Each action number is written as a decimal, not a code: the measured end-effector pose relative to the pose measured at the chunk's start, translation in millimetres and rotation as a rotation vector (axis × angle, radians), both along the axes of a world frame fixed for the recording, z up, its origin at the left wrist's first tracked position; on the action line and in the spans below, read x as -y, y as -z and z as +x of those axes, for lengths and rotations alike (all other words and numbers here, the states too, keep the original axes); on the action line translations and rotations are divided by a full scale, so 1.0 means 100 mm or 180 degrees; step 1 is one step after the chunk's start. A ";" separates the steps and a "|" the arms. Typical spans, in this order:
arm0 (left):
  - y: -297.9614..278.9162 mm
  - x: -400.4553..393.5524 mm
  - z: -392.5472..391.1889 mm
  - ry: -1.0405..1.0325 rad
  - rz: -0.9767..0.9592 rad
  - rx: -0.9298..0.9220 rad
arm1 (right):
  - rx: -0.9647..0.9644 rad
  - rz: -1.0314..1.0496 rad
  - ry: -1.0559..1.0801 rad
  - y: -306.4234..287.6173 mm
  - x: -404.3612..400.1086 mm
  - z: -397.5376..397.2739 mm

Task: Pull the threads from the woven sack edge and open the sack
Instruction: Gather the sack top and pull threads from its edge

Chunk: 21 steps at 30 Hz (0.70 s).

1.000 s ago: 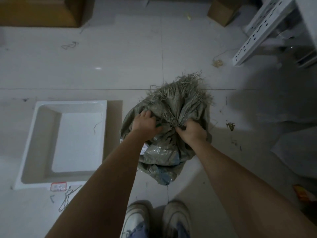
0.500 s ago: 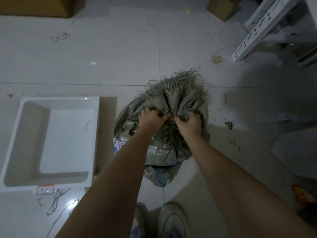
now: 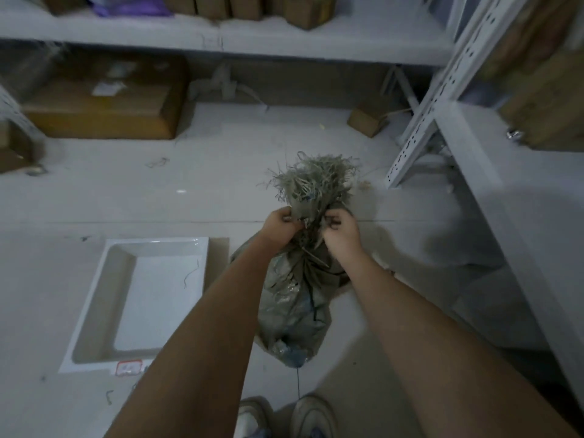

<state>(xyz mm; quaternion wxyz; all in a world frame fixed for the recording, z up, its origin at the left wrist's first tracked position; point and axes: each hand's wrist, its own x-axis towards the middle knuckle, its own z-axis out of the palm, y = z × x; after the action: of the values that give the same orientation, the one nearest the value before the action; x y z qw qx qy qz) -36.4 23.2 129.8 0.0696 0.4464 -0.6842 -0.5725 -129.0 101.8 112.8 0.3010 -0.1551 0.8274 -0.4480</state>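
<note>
Left hand (image 3: 279, 224) fingers curled tight on the sack neck from the left side. Right hand (image 3: 341, 232) fingers pinched closed on the neck from the right, thumb and forefinger on loose strands; exact strand gripped cannot be told. Hands close together, neck bunched between them.

Threads (image 3: 311, 181): frayed grey tuft fanning up and out just above both hands, strands sticking in all directions. A few loose strands hang below the grip, between the wrists.

Sack (image 3: 294, 308): grey-green woven, crumpled, body hanging down from the neck toward the floor, between the forearms. Lower end near the shoes (image 3: 311, 415), bluish patch at the bottom. One thin dark thread trails from the bottom end toward the shoes.

Floor (image 3: 94, 191): pale tile, scattered thread scraps. White tray (image 3: 94, 311) left of the sack, well clear of it, one small thread piece lying inside, red-edged label at its near corner.

Further out: cardboard box (image 3: 104, 109) under the shelf (image 3: 316, 42) at far left; small box (image 3: 366, 121) near the rack post (image 3: 423, 128); white rack runs along the right side.
</note>
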 end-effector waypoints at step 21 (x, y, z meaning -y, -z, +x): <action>-1.36 -0.72 0.64 -0.1133 0.0839 -0.1418 | -0.0830 -0.0665 -0.0597 -1.36 -0.60 0.55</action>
<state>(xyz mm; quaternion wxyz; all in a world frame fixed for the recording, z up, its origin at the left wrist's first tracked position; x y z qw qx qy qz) 27.2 95.2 266.2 0.2585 0.4280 -0.4832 -0.7187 -73.6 161.8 248.7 0.2139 -0.3186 0.7903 -0.4776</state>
